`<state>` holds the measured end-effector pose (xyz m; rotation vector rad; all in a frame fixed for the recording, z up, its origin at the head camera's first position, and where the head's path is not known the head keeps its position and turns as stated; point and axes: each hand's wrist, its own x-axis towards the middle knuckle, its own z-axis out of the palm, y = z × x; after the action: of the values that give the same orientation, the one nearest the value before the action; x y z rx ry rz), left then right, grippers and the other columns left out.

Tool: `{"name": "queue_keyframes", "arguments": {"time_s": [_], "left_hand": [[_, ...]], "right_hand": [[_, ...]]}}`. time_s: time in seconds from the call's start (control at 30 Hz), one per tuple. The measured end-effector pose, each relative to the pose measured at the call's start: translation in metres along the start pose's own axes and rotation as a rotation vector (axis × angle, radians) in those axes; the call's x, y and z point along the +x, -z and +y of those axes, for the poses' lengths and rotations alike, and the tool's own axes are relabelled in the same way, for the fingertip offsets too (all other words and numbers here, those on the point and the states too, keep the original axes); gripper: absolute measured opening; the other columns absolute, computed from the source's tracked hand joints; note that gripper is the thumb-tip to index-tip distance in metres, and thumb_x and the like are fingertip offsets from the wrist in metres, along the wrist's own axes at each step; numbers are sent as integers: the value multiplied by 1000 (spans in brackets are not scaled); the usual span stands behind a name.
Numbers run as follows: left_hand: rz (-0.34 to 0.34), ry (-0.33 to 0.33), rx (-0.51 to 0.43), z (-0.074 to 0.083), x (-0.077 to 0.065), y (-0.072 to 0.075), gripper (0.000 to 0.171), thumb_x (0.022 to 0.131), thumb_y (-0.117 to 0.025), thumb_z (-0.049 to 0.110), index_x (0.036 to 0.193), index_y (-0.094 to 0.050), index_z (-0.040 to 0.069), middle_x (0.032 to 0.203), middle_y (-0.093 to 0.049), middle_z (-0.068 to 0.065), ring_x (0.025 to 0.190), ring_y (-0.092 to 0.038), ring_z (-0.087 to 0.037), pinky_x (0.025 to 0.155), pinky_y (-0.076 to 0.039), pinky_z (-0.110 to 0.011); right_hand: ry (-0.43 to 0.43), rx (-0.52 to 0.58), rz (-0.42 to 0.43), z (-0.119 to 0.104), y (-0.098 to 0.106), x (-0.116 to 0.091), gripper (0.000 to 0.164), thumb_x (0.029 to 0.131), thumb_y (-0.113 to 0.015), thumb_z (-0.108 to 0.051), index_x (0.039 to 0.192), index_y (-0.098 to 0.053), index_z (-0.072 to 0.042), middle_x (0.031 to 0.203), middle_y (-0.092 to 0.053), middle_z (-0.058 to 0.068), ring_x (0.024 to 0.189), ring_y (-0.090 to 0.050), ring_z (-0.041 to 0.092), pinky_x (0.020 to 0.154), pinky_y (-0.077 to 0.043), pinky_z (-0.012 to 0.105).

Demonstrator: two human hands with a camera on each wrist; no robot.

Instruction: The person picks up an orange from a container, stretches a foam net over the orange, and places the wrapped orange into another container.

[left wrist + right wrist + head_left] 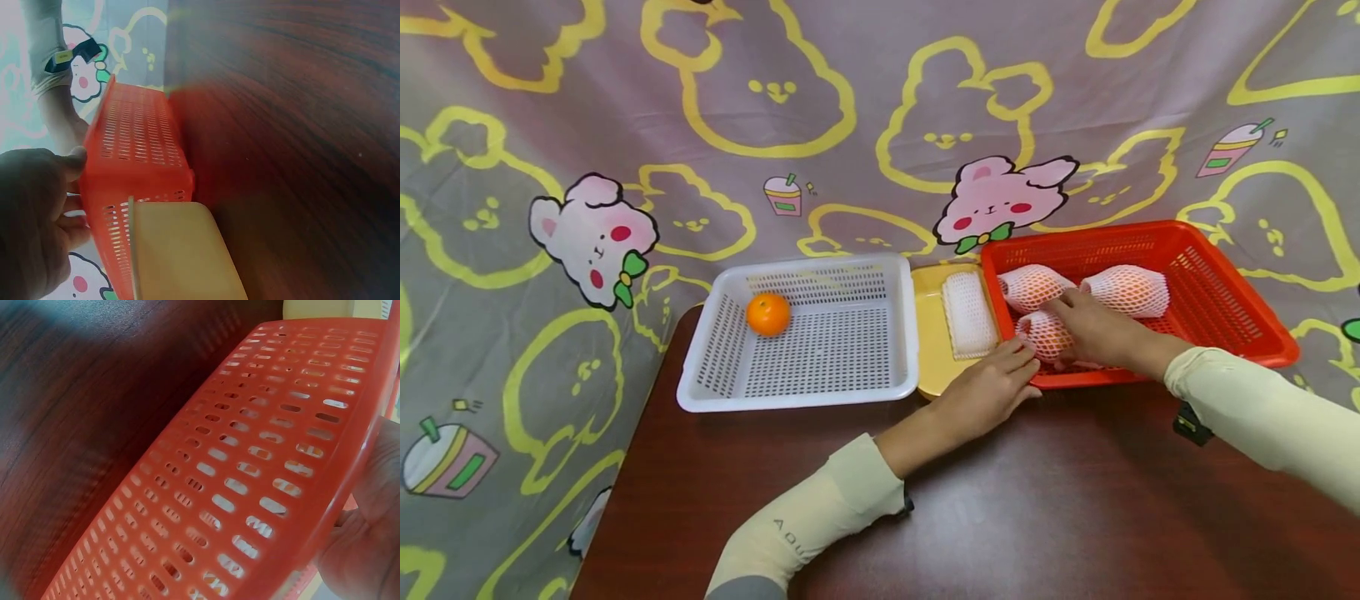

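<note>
My right hand (1086,329) reaches into the red basket (1232,321) and grips an orange in a white foam net (1043,335) near the front left corner. Fingers of my left hand (992,390) lie at that same corner, over the rim and right beside the net's left end. In the left wrist view the left thumb (76,161) sits at the basket rim, with the other fingers partly hidden. Two more foam-netted oranges, one at the left (1033,287) and one farther right (1126,290), lie behind the right hand. The basket wall hides most of the grip in the right wrist view.
A white basket (797,398) at the left holds one bare orange (768,314). Between the baskets, a yellow tray (931,333) carries an empty white foam net (968,312). All stand on a dark wooden table (1000,508) against a patterned cloth (865,108).
</note>
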<state>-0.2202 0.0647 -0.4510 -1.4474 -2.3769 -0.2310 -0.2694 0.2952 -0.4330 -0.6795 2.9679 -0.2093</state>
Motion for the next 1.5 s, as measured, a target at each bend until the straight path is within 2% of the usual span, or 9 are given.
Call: {"name": "queue_keyframes", "arguments": {"time_s": [0.37,0.63,0.77,0.9,1.0,1.1,1.2,1.37,1.5], "left_hand": [[-4,-25,10,-7,-9,-5,34,101,-50,24,132,-59,12,135,-58,-3,133,-47,-19,114,-32,-34],[-17,41,33,-5,-16,-5,38,101,-47,30,135,-56,13,140,-54,-3,137,-42,-18,115,-30,-34],[-29,115,12,-7,-26,3,43,102,-46,33,138,-52,12,144,-50,-5,139,-39,-19,117,-25,-33],[16,234,-79,-19,-53,24,45,101,-46,32,140,-50,9,146,-47,-8,140,-37,-22,119,-21,-33],[110,343,-165,-37,-78,44,44,100,-50,27,138,-49,5,143,-49,-12,139,-39,-26,118,-23,-37],[214,484,-221,-63,-104,64,43,99,-53,23,136,-49,3,139,-52,-14,136,-41,-28,117,-26,-41],[276,658,-239,-96,-129,81,44,97,-56,19,136,-45,2,135,-51,-16,131,-42,-30,114,-30,-44],[242,955,-225,-165,-166,102,59,93,-61,14,142,-34,-1,136,-43,-23,129,-41,-35,109,-34,-47],[161,1138,-279,-211,-180,108,68,89,-65,10,145,-29,-4,139,-41,-26,129,-42,-39,108,-37,-49]], "right_hand": [[38,-22,29,-10,-6,11,76,66,-88,-22,129,-51,-2,117,-52,25,110,-53,47,91,-44,62],[53,-11,3,-11,-7,15,80,70,-85,-21,133,-44,3,122,-49,29,117,-48,51,97,-40,63],[44,-16,-16,-14,-6,18,84,69,-86,-25,134,-43,5,125,-48,30,119,-47,51,100,-37,63],[15,-4,-30,-22,2,23,85,70,-85,-28,135,-42,6,128,-47,28,119,-47,45,99,-41,61],[-17,22,-11,-35,14,28,82,73,-84,-31,135,-43,3,129,-46,25,120,-46,40,97,-43,58],[-27,28,47,-55,27,39,73,77,-79,-36,133,-46,-1,125,-49,19,116,-48,35,95,-47,54],[50,22,133,-81,37,58,60,83,-74,-35,128,-50,-2,121,-50,16,113,-49,32,95,-49,50],[270,13,232,-139,52,109,46,86,-71,-27,121,-53,-4,119,-53,15,110,-52,31,96,-48,44],[341,3,159,-191,63,160,46,89,-68,-29,125,-51,-6,122,-52,14,110,-53,29,93,-48,41]]}}
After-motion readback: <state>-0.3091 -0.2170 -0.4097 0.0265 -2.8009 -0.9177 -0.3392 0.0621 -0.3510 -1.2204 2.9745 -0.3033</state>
